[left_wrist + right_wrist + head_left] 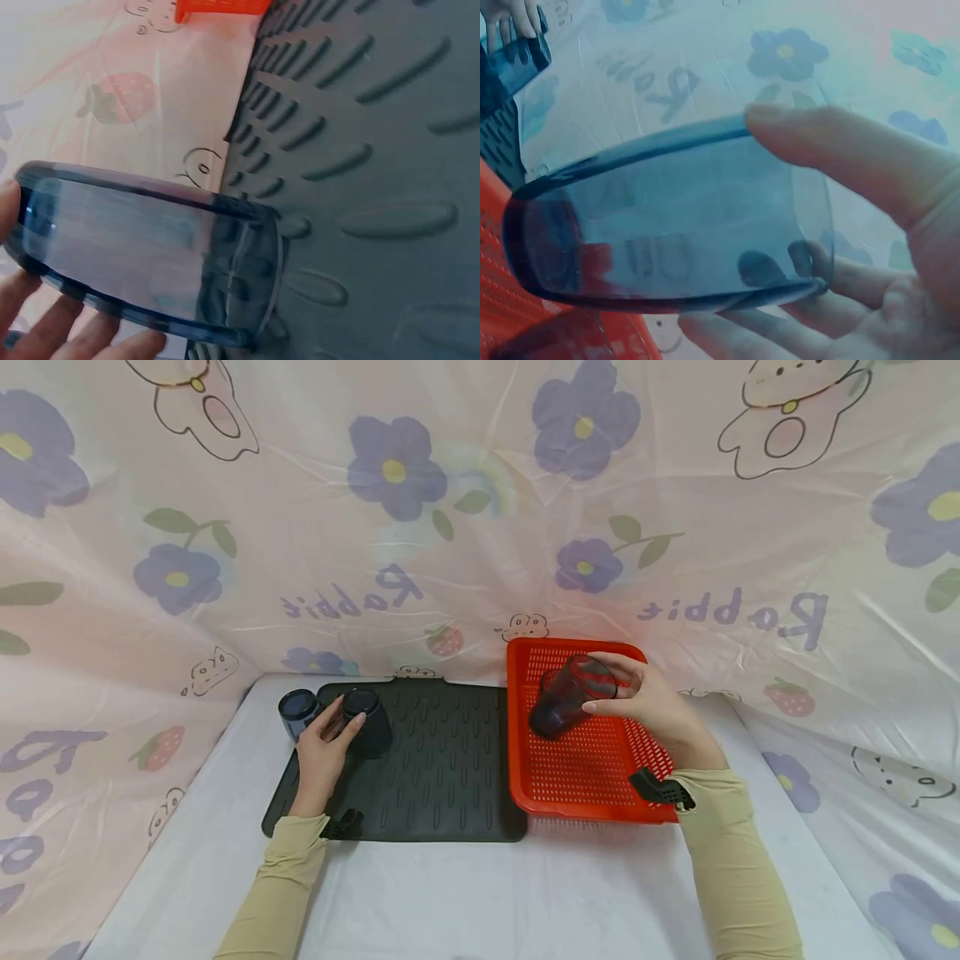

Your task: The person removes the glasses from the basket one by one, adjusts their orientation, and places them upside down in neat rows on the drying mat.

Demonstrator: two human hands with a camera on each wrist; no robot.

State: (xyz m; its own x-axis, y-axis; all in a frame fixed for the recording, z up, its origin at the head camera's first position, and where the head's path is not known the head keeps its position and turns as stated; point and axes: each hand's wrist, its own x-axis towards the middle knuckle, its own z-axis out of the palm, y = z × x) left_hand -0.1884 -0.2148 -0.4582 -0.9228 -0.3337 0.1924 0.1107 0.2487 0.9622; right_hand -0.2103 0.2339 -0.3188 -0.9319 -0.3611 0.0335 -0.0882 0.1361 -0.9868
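On the left part of a dark grey-green rectangular mat with raised oblong ridges [450, 760], the left hand [320, 762] curls its thumb and fingers round the base end of a dark blue see-through drinking glass [372, 732], held upside down with its rim toward the mat; whether the rim touches it I cannot tell. A second dark blue glass [298, 708] stands base up at the mat's far left corner, just beside that hand. Along the mat's right side sits an orange-red perforated plastic basket [585, 777]. Above it, right of the mat, the right hand [663, 706] grips a dark translucent tumbler [561, 706] near its rim between thumb and fingers, tilted, base pointing down and toward the mat. Another dark glass [551, 337], partly hidden, lies in the basket below. A white-covered table [570, 893] extends in front of the mat, and behind the mat hangs a pale pink curtain printed with purple flowers and rabbits [480, 552].
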